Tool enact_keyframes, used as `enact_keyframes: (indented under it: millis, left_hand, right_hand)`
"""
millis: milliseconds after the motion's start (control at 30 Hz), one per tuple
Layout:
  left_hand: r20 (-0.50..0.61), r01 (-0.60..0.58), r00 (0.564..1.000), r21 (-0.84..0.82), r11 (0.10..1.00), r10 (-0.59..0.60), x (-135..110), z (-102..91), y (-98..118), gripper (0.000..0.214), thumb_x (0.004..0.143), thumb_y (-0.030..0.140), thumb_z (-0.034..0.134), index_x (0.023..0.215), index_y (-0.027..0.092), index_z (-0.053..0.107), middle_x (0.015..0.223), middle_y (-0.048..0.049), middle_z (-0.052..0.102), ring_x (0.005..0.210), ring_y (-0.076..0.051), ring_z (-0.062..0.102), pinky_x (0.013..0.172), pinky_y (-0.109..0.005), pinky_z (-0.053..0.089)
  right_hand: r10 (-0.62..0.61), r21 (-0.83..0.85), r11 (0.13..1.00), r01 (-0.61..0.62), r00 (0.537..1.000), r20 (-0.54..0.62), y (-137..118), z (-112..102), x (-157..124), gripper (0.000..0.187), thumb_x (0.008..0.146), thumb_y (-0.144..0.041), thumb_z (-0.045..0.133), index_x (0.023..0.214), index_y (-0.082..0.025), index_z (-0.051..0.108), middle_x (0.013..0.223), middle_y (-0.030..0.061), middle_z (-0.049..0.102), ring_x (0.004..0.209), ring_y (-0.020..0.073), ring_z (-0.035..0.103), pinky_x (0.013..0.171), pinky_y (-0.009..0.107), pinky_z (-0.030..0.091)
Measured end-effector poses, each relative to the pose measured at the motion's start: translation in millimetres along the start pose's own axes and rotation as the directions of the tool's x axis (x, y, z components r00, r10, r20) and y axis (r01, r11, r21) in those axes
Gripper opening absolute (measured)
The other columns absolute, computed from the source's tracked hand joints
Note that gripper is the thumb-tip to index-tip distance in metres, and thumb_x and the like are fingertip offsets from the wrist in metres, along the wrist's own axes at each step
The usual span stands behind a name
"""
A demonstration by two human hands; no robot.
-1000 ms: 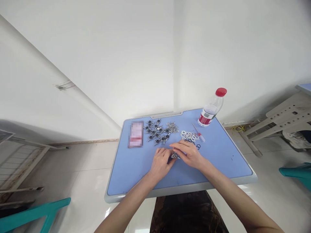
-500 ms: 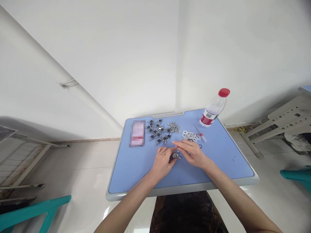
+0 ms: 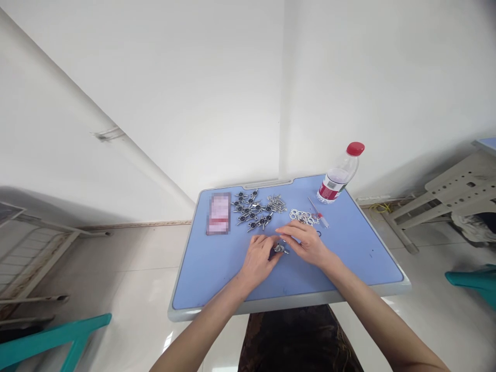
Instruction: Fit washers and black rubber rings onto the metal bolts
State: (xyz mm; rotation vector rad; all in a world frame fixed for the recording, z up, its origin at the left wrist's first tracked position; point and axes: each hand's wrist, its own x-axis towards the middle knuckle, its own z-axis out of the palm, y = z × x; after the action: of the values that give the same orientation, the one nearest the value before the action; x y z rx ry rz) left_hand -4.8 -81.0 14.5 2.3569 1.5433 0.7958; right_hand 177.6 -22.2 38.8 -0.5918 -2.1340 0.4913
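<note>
A small silver metal fitting point(image 3: 279, 248) is pinched in my left hand point(image 3: 259, 257), low over the blue tabletop. My right hand point(image 3: 304, 243) hovers at the fitting's right side, thumb and fingers brought together close to its top. Whatever sits between those right fingertips is too small to name. Beyond my hands lies a cluster of similar metal fittings with black round centres point(image 3: 253, 211). To their right are a heap of small screws point(image 3: 276, 203) and a pile of flat silver plates with holes point(image 3: 301, 216). A dark ring point(image 3: 319, 233) rests beside my right hand.
A screwdriver point(image 3: 320, 216) with a red and clear handle lies right of the plates. Behind it stands a red-capped plastic bottle point(image 3: 339, 175). A blurred-out phone-like slab point(image 3: 218, 214) lies at left on the blue table point(image 3: 205, 279). A teal stool point(image 3: 54, 333) is at lower left.
Both hands stay at the fitting, with my right fingers shifting only slightly. The whole view has drifted a little; nothing on the table has visibly moved.
</note>
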Motion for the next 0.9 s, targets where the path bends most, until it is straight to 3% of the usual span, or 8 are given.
enact_keyframes:
  millis: [167,267,400,567,633,767,900]
  left_hand:
    - [0.008,-0.004,1.0,-0.009,1.0,0.004,-0.2,0.8,-1.2,0.024,0.086,0.021,0.063,0.108,0.022,0.052,0.085,-0.0008,0.063,0.081,-0.021,0.059,0.078,-0.037,0.041]
    - [0.007,-0.012,1.0,-0.014,1.0,0.012,-0.3,1.2,-1.4,0.025,0.086,0.02,0.064,0.107,0.021,0.052,0.086,-0.0007,0.062,0.082,-0.021,0.059,0.078,-0.037,0.041]
    - [0.01,0.007,1.0,-0.005,1.0,-0.007,0.0,1.2,-0.9,0.021,0.086,0.021,0.063,0.104,0.022,0.053,0.085,-0.0006,0.062,0.082,-0.021,0.059,0.077,-0.037,0.041]
    - [0.014,0.005,1.0,-0.017,1.0,-0.005,0.6,0.4,-1.0,0.026,0.085,0.02,0.065,0.108,0.022,0.052,0.086,-0.0005,0.062,0.083,-0.021,0.059,0.079,-0.037,0.041]
    - [0.008,0.001,1.0,-0.018,1.0,-0.001,0.5,0.6,-1.3,0.026,0.085,0.02,0.065,0.108,0.021,0.052,0.086,-0.0005,0.062,0.083,-0.021,0.058,0.079,-0.037,0.041]
    - [0.003,0.002,1.0,-0.014,1.0,-0.002,0.2,1.6,-1.5,0.026,0.086,0.02,0.064,0.109,0.021,0.052,0.085,-0.0003,0.062,0.083,-0.021,0.058,0.079,-0.037,0.04]
    - [0.0,-0.001,1.0,-0.016,1.0,0.001,0.4,1.3,-1.1,0.027,0.087,0.022,0.063,0.111,0.021,0.05,0.086,-0.0007,0.062,0.083,-0.021,0.057,0.079,-0.037,0.04]
  right_hand:
    - [-0.008,0.078,0.997,0.0,0.996,0.092,-3.1,-4.4,0.8,0.038,0.098,-0.017,0.04,0.136,-0.022,0.047,0.113,0.0107,0.064,0.102,0.0202,0.061,0.084,0.036,0.054]
    - [0.006,0.099,0.995,-0.015,0.996,0.089,-3.5,-2.8,1.2,0.035,0.099,-0.016,0.04,0.131,-0.024,0.052,0.102,0.0073,0.067,0.089,0.0173,0.063,0.075,0.032,0.054]
    - [0.01,-0.009,1.0,-0.01,1.0,0.006,-0.8,-0.6,0.7,0.021,0.096,-0.021,0.05,0.114,-0.022,0.062,0.084,0.0046,0.065,0.073,0.0162,0.06,0.066,0.03,0.052]
    - [0.014,0.087,0.996,-0.023,0.995,0.103,-2.3,-6.6,0.3,0.039,0.099,-0.02,0.041,0.138,-0.022,0.045,0.11,0.0107,0.064,0.099,0.0205,0.061,0.082,0.037,0.053]
    - [0.013,0.13,0.991,-0.028,0.994,0.111,-3.6,-6.1,0.8,0.04,0.099,-0.017,0.037,0.138,-0.023,0.045,0.106,0.0091,0.065,0.096,0.0189,0.062,0.081,0.035,0.053]
    - [-0.001,0.076,0.997,-0.002,0.999,0.049,-4.2,0.5,2.1,0.028,0.098,-0.019,0.046,0.122,-0.023,0.059,0.088,0.0046,0.066,0.077,0.0159,0.061,0.069,0.029,0.052]
    - [-0.027,0.045,0.999,0.025,0.998,0.05,-4.1,1.4,1.3,0.03,0.096,-0.019,0.049,0.125,-0.022,0.056,0.093,0.0064,0.067,0.081,0.0179,0.061,0.07,0.03,0.052]
